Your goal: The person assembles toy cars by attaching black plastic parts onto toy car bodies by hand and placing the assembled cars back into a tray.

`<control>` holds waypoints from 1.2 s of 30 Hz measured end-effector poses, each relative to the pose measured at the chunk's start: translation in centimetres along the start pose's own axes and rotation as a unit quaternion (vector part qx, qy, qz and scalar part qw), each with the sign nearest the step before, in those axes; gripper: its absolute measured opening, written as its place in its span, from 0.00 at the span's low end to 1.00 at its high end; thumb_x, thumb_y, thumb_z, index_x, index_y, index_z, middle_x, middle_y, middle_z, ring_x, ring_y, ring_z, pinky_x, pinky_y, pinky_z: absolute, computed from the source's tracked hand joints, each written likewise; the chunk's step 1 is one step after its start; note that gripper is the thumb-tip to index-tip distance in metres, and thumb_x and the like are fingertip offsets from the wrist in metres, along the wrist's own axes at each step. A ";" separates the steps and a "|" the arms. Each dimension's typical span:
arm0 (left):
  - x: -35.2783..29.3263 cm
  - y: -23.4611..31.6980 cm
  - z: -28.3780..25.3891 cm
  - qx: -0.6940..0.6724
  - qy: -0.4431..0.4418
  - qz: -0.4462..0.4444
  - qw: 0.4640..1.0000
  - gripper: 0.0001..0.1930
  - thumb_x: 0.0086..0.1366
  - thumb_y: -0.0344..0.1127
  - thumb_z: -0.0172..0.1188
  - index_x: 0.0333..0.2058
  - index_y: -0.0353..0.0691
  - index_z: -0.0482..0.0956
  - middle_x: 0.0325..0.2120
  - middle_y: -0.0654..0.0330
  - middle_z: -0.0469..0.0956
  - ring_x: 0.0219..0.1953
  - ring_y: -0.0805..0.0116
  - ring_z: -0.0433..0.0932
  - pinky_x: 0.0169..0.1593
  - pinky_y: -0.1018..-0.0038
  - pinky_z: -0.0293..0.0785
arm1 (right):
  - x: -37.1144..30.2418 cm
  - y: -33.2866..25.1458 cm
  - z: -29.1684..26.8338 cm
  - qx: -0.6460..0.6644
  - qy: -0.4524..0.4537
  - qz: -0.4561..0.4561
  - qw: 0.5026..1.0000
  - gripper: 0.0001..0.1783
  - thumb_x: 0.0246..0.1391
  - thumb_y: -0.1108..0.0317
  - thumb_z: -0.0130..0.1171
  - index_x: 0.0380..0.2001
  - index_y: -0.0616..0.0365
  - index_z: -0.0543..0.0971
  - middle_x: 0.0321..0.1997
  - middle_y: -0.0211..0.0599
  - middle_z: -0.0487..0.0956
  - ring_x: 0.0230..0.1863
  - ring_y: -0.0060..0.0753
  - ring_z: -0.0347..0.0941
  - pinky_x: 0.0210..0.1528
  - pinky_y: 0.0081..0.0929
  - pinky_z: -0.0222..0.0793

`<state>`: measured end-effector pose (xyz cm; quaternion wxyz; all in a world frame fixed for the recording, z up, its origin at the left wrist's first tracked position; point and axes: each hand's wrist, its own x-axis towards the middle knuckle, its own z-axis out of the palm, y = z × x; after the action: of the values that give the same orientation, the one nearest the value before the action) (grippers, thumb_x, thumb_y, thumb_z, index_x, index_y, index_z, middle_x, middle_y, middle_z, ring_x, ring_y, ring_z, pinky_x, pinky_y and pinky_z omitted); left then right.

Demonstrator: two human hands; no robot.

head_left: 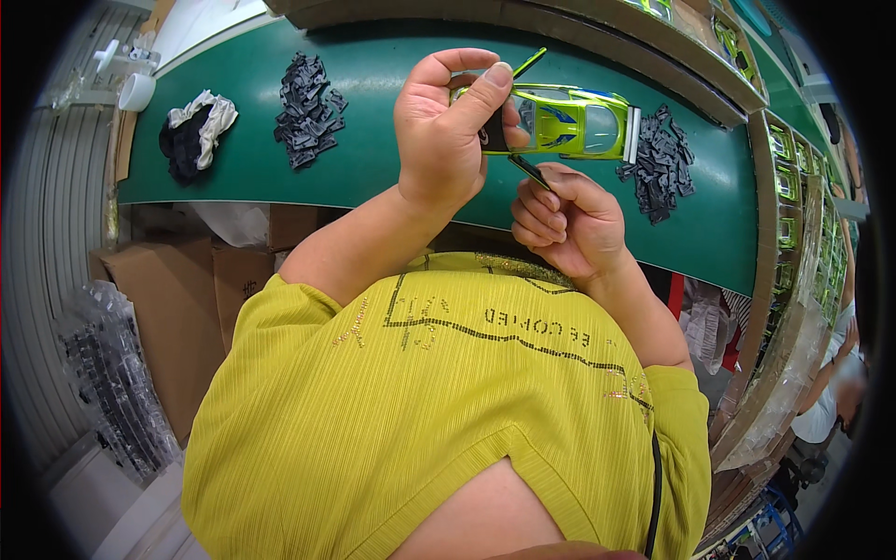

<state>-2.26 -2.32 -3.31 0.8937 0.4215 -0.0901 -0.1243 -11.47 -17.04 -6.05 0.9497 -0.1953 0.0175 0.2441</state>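
Note:
A lime-green toy car (pixel 588 126) with blue markings and a silver rear wing is held above the green table. My left hand (pixel 443 131) is closed around its left end, thumb on top, hiding that part. One thin green door (pixel 529 63) stands out from the car's far side. A dark door (pixel 529 170) sticks out on the near side. My right hand (pixel 571 217) is closed, with its thumb and fingertips at the end of that near door.
On the green table (pixel 392 140) lie two heaps of dark grey plastic parts, a left heap (pixel 308 112) and a right heap (pixel 661 163). A black and white cloth (pixel 196 135) is farther left. Boxes with green car bodies (pixel 784 177) line the right side. A cardboard box (pixel 168 317) stands below.

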 end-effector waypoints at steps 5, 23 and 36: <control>3.5 -0.3 1.9 0.014 -0.055 0.026 0.998 0.10 0.65 0.29 0.63 0.41 0.33 0.74 0.23 0.58 0.78 0.21 0.70 0.78 0.25 0.76 0.77 | 0.8 -3.2 0.3 -0.038 0.003 -0.008 0.999 0.14 0.64 0.63 0.47 0.25 0.58 0.69 0.18 0.30 0.66 0.18 0.25 0.57 0.23 0.23 0.53; 4.5 -3.1 1.2 0.145 -0.131 -0.095 0.976 0.13 0.67 0.40 0.64 0.34 0.34 0.79 0.22 0.61 0.79 0.24 0.78 0.79 0.29 0.81 0.74 | -2.8 -3.3 -0.8 -0.134 0.228 -0.079 0.961 0.10 0.62 0.67 0.57 0.40 0.63 0.78 0.32 0.37 0.81 0.30 0.26 0.77 0.31 0.20 0.70; 4.5 -3.6 1.3 0.098 -0.056 -0.177 0.978 0.13 0.67 0.39 0.64 0.32 0.34 0.77 0.22 0.60 0.79 0.22 0.76 0.77 0.28 0.79 0.74 | -3.1 -3.3 1.6 -0.740 0.231 -0.312 0.549 0.11 0.47 0.74 0.68 0.36 0.63 0.83 0.30 0.40 0.83 0.26 0.30 0.78 0.30 0.24 0.72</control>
<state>1.12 -6.82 -5.02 0.8057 0.5083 -0.0757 -0.2945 -12.71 -20.53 -2.95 0.4493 -0.8718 -0.0121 -0.1947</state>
